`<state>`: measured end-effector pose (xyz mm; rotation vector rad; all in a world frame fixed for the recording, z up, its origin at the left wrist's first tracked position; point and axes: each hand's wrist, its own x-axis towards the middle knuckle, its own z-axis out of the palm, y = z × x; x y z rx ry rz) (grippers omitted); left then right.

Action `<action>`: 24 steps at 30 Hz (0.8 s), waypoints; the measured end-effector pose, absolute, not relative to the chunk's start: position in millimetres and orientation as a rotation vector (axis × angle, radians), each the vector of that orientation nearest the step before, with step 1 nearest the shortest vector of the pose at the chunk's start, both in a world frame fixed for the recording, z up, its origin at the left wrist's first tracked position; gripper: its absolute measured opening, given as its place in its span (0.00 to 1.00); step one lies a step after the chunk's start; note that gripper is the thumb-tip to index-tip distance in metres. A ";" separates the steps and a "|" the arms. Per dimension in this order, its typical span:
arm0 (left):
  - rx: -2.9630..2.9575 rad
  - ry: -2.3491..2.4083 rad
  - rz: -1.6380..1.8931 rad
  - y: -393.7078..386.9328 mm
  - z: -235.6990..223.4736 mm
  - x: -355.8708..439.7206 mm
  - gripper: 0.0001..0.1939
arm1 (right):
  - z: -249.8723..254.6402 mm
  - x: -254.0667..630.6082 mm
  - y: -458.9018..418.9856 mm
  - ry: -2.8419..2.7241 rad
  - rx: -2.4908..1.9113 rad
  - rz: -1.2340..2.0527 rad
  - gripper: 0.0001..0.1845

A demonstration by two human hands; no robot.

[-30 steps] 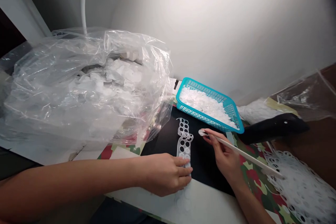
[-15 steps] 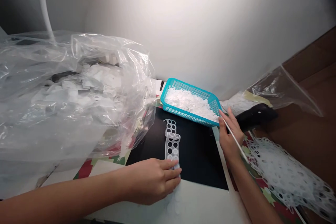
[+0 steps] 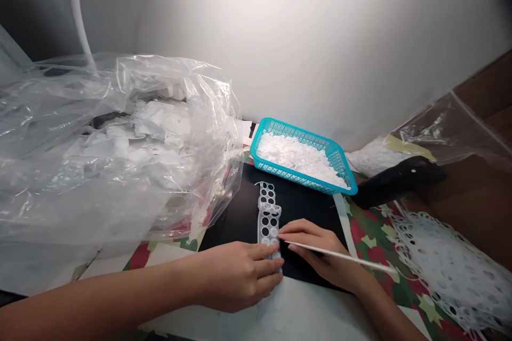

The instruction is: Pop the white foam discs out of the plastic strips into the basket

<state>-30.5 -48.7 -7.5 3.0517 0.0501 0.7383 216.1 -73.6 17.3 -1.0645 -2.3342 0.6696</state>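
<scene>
A translucent plastic strip with rows of round holes [image 3: 269,219] runs lengthwise over a black mat [image 3: 236,213]; its upper part is bunched. Some lower holes hold pale discs. My left hand [image 3: 244,273] lies across the strip's lower part, fingers stretched out and slightly apart, pressing it down. From the right, my right hand [image 3: 320,253] grips a thin white stick [image 3: 360,261] between thumb and fingers. Its fingertips are at the strip's right edge, beside a disc; whether they touch it I cannot tell. Behind the strip stands a turquoise basket [image 3: 296,180] of small white discs.
A large clear plastic bag [image 3: 212,90] of white pieces fills the left. At right lies a pile of empty perforated strips [image 3: 452,272], with a black object [image 3: 400,181] behind it. A patterned cloth [image 3: 372,245] shows beneath. A white wall [image 3: 280,53] rises behind.
My right hand has moved from the basket's near right corner down and left to the strip, still with the stick. My left hand stays on the strip. The view has shifted slightly.
</scene>
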 end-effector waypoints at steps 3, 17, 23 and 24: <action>3.055 0.052 0.751 -49.0 -7.5 -30.9 0.14 | 12.6 208.9 -72.3 -2.371 -0.990 0.605 0.15; 3.026 0.034 0.753 -49.4 -8.1 -30.3 0.14 | -3.4 211.5 -69.3 -2.444 -0.833 0.372 0.16; 3.060 0.041 0.663 -50.0 -6.1 -29.8 0.14 | -5.2 211.3 -74.1 -2.548 -0.819 0.266 0.19; 3.063 0.037 0.646 -50.3 -6.1 -29.8 0.14 | -6.3 209.8 -75.1 -2.548 -0.825 0.236 0.20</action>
